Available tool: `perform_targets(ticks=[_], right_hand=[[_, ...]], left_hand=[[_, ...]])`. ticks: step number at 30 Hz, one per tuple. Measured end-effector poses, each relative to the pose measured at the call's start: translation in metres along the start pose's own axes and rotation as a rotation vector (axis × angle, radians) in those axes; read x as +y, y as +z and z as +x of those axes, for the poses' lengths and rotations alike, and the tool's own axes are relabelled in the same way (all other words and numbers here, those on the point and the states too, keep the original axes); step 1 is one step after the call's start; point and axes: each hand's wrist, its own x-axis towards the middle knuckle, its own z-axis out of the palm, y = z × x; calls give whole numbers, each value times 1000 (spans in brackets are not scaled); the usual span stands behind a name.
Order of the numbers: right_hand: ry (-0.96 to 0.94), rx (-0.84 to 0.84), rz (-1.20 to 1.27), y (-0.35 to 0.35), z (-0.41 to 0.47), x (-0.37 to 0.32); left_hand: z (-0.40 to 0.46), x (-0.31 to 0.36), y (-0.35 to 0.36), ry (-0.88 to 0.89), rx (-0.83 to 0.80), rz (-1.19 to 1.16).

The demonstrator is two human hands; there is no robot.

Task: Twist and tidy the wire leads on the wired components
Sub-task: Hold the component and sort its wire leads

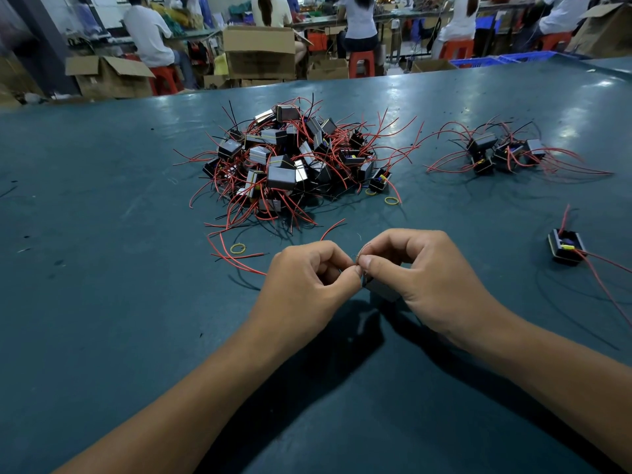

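Behind the bench, people in pale shirts (147, 32) are sitting on red stools (361, 63) among cardboard boxes (260, 51). Stretching wide in front of them is a dark teal table (102, 234), its far edge running slightly uphill to the right.

Near the front, the left hand (307, 285) and right hand (420, 278) are meeting thumb to thumb. Both are curling their fingers and pinching a fine wire lead (363, 249) between thumb and forefinger; the lead is arcing up and away from the pinch. The right hand is also holding a small dark component (383, 290) under its fingers, mostly hidden, so its long axis cannot be told. A red lead (333, 227) is curving away from behind the left hand toward the big pile.

That pile of components (290, 162), black blocks with grey faces, is lying mid-table with red and black leads fanning out every way. A smaller cluster (502, 152) is sitting well apart on the right, its red leads trailing rightward. One single component (566, 248) is lying near the right edge, leads running off toward the lower right. Yellow rubber bands (238, 248) are lying loose by the pile. Bare tabletop is lying open to the left and around both forearms.
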Motion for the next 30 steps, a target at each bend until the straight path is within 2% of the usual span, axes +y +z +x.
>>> perform_targets(ticks=[4, 10, 14, 20, 25, 30], right_hand=[[-12, 21, -15, 0, 0, -1], [-86, -13, -112, -2, -2, 0], [-174, -41, -235, -2, -5, -3], [-208, -66, -267, -1, -6, -4], [-239, -64, -311, 0, -6, -5], [-257, -57, -342, 0, -6, -6]], left_hand=[[-1, 4, 0, 14, 28, 29], [2, 7, -11, 236, 79, 278], [4, 5, -18, 272, 5, 373], [6, 2, -19, 280, -108, 446], [5, 2, -18, 204, -145, 423], [5, 5, -18, 0, -216, 185]])
